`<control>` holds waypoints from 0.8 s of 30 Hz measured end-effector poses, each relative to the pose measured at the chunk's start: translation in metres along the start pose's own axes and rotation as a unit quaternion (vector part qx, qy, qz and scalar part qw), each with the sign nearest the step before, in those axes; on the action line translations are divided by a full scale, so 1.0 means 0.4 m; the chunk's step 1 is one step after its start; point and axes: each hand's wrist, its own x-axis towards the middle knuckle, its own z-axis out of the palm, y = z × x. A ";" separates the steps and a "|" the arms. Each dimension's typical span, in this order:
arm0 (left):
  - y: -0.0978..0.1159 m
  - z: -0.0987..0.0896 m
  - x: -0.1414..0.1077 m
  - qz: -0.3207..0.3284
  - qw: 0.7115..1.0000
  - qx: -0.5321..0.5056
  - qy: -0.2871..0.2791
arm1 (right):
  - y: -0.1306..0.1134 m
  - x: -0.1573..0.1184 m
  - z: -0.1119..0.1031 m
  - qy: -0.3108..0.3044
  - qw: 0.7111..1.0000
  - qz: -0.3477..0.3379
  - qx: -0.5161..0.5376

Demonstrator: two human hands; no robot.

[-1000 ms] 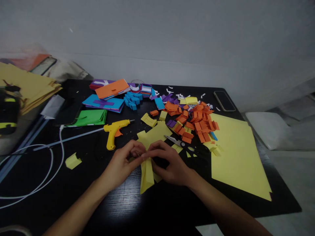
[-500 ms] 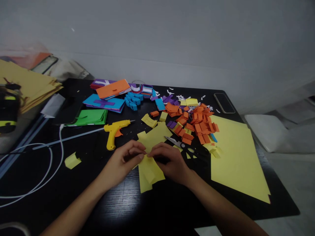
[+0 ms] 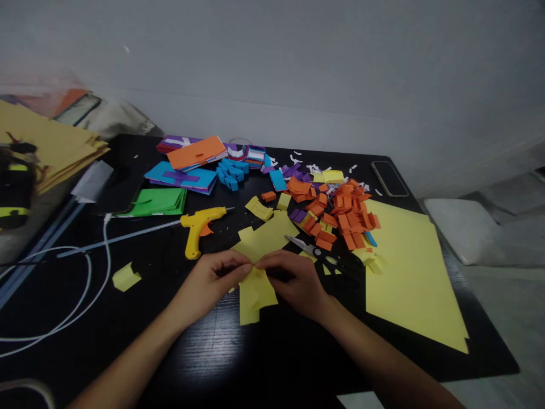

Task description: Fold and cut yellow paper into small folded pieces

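Note:
A cut piece of yellow paper [image 3: 255, 295] hangs between my hands above the black table. My left hand [image 3: 219, 281] pinches its upper edge with thumb and fingers from the left. From the right, my right hand [image 3: 296, 281] pinches the same edge, and the fingertips of both nearly meet. Just beyond them lies another yellow paper sheet [image 3: 272, 233]. Black-handled scissors [image 3: 317, 251] rest to the right of it. Left of the sheet is a yellow glue gun [image 3: 196, 230]. A small folded yellow piece [image 3: 126, 277] sits farther left.
Orange folded pieces [image 3: 349, 210] are heaped behind the scissors. Large yellow sheets [image 3: 413, 278] lie at the right, near a phone [image 3: 389, 178]. Blue [image 3: 183, 177] and green [image 3: 159, 202] paper stacks stand back left. A white cable [image 3: 87, 295] loops at the left.
The lower part of the held yellow paper has swung up and left and looks narrower. My left hand's fingers have flattened closer to the paper's edge.

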 end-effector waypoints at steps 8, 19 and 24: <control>-0.005 -0.002 -0.006 0.025 0.999 0.031 -0.003 | 0.001 -0.002 0.000 -0.002 0.999 0.045 -0.003; -0.013 0.003 -0.010 0.045 0.998 0.039 0.010 | -0.001 -0.005 -0.002 -0.002 0.998 0.058 -0.026; -0.011 0.003 -0.007 0.041 0.998 0.035 0.014 | -0.008 -0.005 -0.002 -0.003 0.998 0.053 -0.030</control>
